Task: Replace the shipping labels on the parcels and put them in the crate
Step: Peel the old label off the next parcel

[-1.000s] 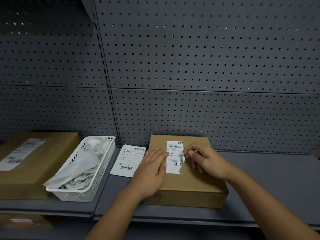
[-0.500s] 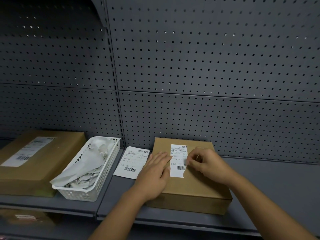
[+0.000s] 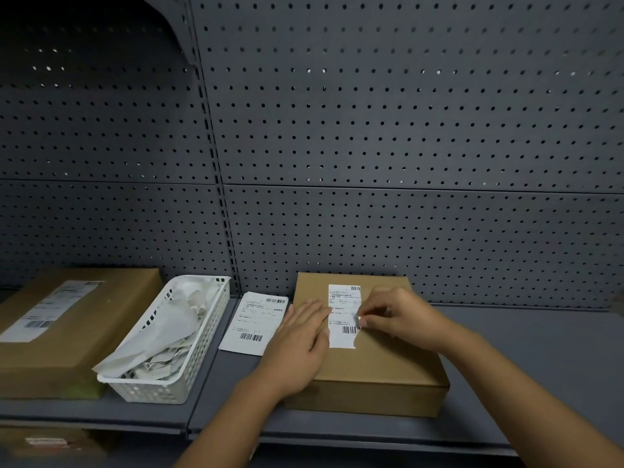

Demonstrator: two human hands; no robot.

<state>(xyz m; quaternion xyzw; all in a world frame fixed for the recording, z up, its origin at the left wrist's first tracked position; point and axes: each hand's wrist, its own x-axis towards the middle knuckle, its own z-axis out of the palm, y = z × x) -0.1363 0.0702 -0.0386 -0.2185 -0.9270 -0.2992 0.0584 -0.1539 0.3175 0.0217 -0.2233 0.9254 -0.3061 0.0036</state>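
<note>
Head view: person at a grey shelf (image 3: 526,363) backed by pegboard, both hands on one brown parcel (image 3: 371,369).
Parcel position: flat on the shelf, middle of the view, back edge close to the pegboard.
Old label (image 3: 341,295): white, stuck upright on the parcel's top face, left of centre. Its lower right corner looks lifted or torn; I cannot tell which.
Left hand (image 3: 300,339): flat, fingers straight, pressing the carton top. The fingertips touch the label's left edge.
Left hand, reason: judged to pin the light box so that peeling does not drag it along the shelf.
Right hand (image 3: 401,315): fingers curled, thumb and forefinger pinching the label's right edge about halfway down.
Right hand, reason: judged to be working up an edge for a peel across toward the left hand.
Label relative to hands: between them, touched on both sides.
Loose label (image 3: 253,327): lies flat on the shelf just left of the parcel, partly under the left wrist. Probably the replacement, kept within reach.
White basket (image 3: 179,390): further left, holding crumpled white paper. Judged a scrap bin.
Second parcel (image 3: 101,332): far left, labelled, beside the basket.
Stage: old label not yet off.
</note>
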